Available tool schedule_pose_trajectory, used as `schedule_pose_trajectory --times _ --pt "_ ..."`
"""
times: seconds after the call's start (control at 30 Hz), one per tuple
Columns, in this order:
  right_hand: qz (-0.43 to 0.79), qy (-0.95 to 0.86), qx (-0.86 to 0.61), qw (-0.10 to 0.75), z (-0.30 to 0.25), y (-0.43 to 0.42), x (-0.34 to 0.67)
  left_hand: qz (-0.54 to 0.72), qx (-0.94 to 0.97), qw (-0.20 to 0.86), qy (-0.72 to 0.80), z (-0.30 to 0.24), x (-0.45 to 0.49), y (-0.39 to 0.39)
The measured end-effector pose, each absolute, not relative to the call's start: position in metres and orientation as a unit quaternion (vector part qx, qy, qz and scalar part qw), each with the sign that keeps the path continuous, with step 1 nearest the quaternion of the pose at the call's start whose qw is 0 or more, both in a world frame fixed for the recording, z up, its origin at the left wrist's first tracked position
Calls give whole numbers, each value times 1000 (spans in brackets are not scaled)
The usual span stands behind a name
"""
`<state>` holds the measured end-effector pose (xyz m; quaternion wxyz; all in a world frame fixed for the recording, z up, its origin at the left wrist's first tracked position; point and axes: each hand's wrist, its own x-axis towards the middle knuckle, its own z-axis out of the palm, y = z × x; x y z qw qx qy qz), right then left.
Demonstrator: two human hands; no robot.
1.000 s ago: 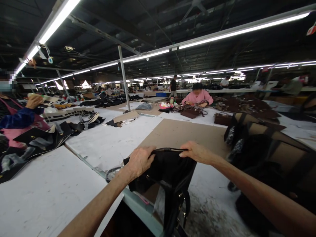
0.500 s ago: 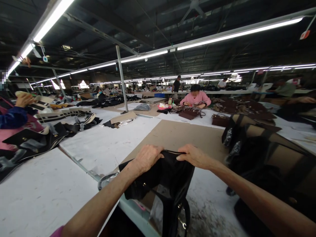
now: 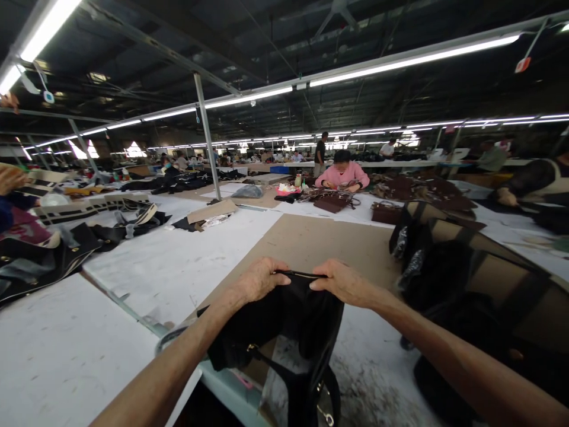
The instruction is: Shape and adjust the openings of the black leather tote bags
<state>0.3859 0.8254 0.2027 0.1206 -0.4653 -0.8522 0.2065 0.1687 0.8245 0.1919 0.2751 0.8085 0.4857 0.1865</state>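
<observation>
A black handbag [image 3: 288, 320] hangs upright in front of me over the near edge of the white table [image 3: 186, 255]. My left hand [image 3: 258, 280] is closed on the left part of its top rim. My right hand [image 3: 340, 281] pinches the same rim just to the right. The two hands are close together, with a short strip of the rim showing between them. The bag's strap with metal rings [image 3: 322, 403] dangles below.
A brown cardboard sheet [image 3: 320, 243] lies beyond the bag. Tan and black bags [image 3: 480, 279] stand in a row at the right. Black bag pieces [image 3: 66, 249] lie at the left by a co-worker's arm [image 3: 11, 204]. A person in pink [image 3: 342, 175] sits across the table.
My hands have slid closer together along the bag's rim. The view has shifted slightly, so the table and co-worker at the left sit further left.
</observation>
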Motion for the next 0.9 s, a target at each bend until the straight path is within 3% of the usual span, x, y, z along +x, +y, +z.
schedule_pose_trajectory --times 0.53,0.9 --pt "193 -888 -410 77 207 854 390 160 789 195 560 209 188 808" --pt "-56 -882 -425 198 208 819 374 161 772 146 597 208 193 811"
